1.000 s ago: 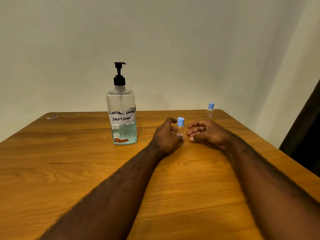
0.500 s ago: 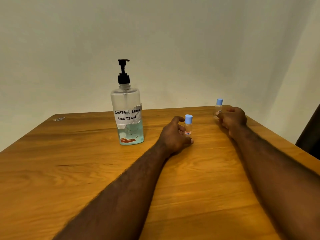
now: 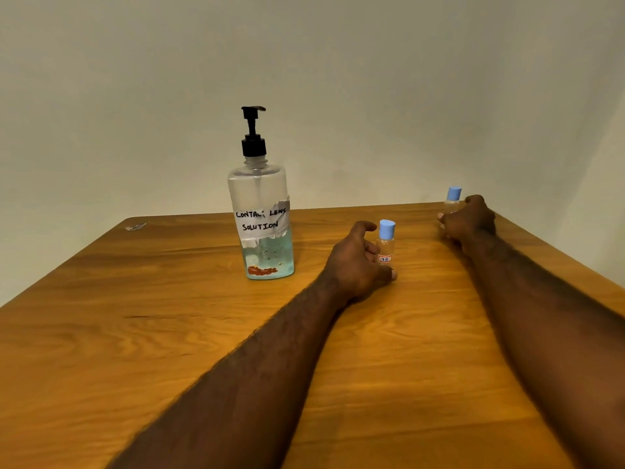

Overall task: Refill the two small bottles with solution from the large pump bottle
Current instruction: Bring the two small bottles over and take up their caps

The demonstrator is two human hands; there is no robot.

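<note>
A tall clear pump bottle (image 3: 262, 218) with a black pump and a taped label reading "contact lens solution" stands upright mid-table, about a third full of bluish liquid. To its right stands a small clear bottle with a blue cap (image 3: 386, 243); my left hand (image 3: 355, 264) curls around its left side, fingers on it. A second small blue-capped bottle (image 3: 452, 202) stands near the far right edge of the table, and my right hand (image 3: 468, 220) is wrapped around its lower part. Both small bottles are upright with caps on.
The wooden table (image 3: 169, 333) ends at a plain pale wall behind. A small scrap (image 3: 135, 227) lies near the far left corner. The table's right edge runs close beside my right forearm.
My right hand left the near small bottle and reached to the far right one, closing around it. My left hand stayed on the near small bottle. The view shifted slightly.
</note>
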